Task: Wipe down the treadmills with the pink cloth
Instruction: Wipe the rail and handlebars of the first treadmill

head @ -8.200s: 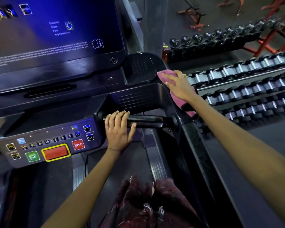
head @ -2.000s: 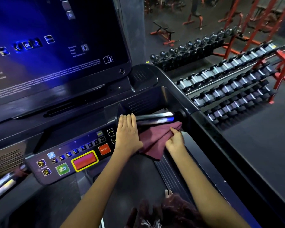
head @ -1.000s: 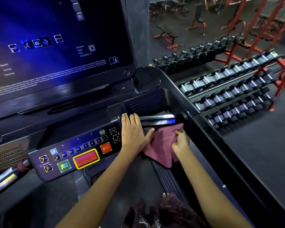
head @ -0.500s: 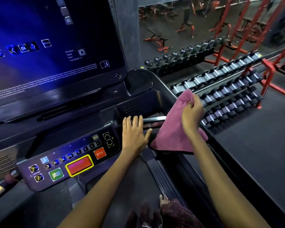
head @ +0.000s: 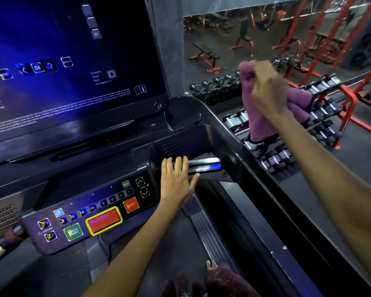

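I stand on a black treadmill (head: 214, 129) with a lit blue screen (head: 69, 61) and a button panel (head: 94, 213). My right hand (head: 266, 88) grips the bunched pink cloth (head: 259, 123) in the air, above and to the right of the console's right corner; the cloth hangs down from my fist, clear of the machine. My left hand (head: 176, 181) rests flat, fingers straight, on the inner end of the short chrome handlebar (head: 206, 167) beside the panel.
Racks of dumbbells (head: 287, 155) stand on the floor to the right of the treadmill's side rail (head: 272, 202). Red frames and benches (head: 351, 61) fill the background. The belt (head: 163, 249) and my feet lie below.
My right hand lifted the pink cloth off the handlebar and raised it up and to the right, bunching it in the fist. My left hand has stayed on the handlebar.
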